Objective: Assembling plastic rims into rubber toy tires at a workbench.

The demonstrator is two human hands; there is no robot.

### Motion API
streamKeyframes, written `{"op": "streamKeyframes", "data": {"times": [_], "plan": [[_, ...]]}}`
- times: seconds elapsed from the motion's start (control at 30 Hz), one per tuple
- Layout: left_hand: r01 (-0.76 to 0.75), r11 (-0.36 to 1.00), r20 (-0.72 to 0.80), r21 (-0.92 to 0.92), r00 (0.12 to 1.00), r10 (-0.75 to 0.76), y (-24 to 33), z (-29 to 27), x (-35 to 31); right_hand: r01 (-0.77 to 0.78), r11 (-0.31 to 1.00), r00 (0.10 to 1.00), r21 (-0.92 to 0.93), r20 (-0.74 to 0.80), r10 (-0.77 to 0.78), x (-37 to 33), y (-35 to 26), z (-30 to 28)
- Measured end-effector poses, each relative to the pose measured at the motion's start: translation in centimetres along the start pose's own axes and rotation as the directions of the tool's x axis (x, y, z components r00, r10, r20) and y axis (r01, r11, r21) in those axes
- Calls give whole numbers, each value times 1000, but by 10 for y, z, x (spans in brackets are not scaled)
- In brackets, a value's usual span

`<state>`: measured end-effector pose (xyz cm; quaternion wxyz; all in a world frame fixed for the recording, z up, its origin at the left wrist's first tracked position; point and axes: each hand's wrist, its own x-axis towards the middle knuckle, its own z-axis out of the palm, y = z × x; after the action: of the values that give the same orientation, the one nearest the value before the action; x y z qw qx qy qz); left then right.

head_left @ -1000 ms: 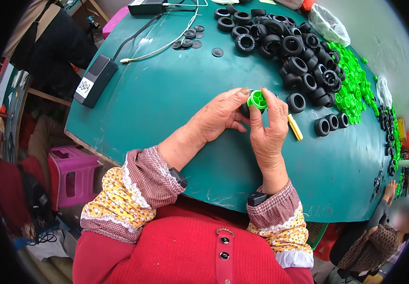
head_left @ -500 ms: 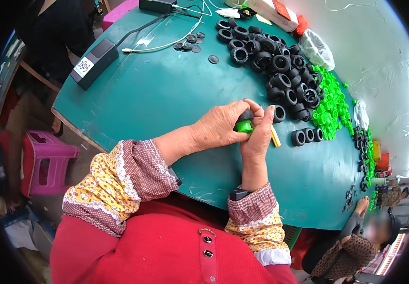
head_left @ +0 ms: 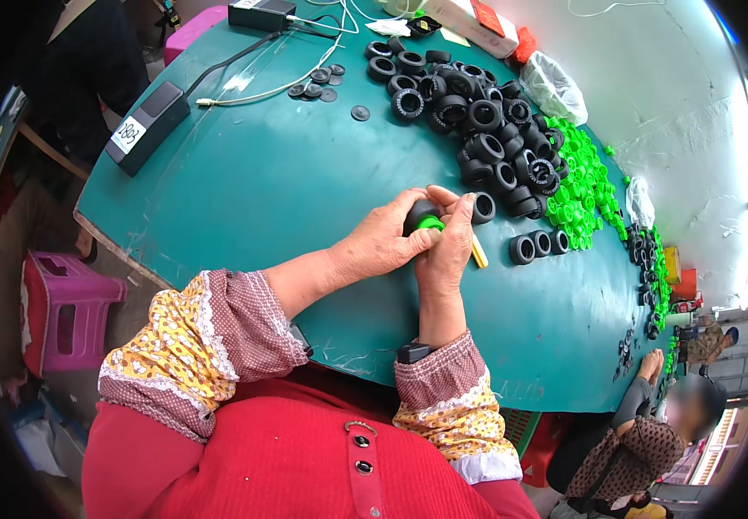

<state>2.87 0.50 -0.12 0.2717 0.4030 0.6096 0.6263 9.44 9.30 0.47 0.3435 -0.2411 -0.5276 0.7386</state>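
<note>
Above the near part of the table, both hands are closed around one small black rubber tyre (head_left: pixel 421 213) and a bright green plastic wheel hub (head_left: pixel 430 223). My left hand (head_left: pixel 381 235) grips the tyre from its left side, thumb at the hub. Fingers and thumb of my right hand (head_left: pixel 446 251) press in from the other side and cover part of both pieces. How deep the hub sits in the tyre is hidden. Just beyond my right hand stands a loose tyre (head_left: pixel 483 208), and a yellow stick-like thing (head_left: pixel 479 253) lies beside that hand.
Right of my hands, three tyres (head_left: pixel 541 246) stand in a row. Beyond them lie a tyre heap (head_left: pixel 486 117) and a green hub pile (head_left: pixel 575 195). Black discs (head_left: pixel 313 90), a cable and a black box (head_left: pixel 147 128) occupy the far left. A person (head_left: pixel 642 432) sits at right.
The whole view has shifted slightly, so the table things sit further left. Between my hands the tyre and hub have turned, and more of the tyre's dark side shows.
</note>
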Motion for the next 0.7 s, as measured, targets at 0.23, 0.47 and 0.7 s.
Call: {"op": "streamKeyframes", "data": {"times": [0.23,0.47,0.7], "plan": [[0,999,51,-50,999,2,6,-6,0,44,999,999,30,-2,-44,2,-5,3],[-33,999,142,-43,989,39,18,-4,-5,-44,999,999,22,17,44,0,-7,-2],[-62,997,165,-46,984,69,14,-1,-7,68,997,998,-44,6,-67,4,-6,-6]]}}
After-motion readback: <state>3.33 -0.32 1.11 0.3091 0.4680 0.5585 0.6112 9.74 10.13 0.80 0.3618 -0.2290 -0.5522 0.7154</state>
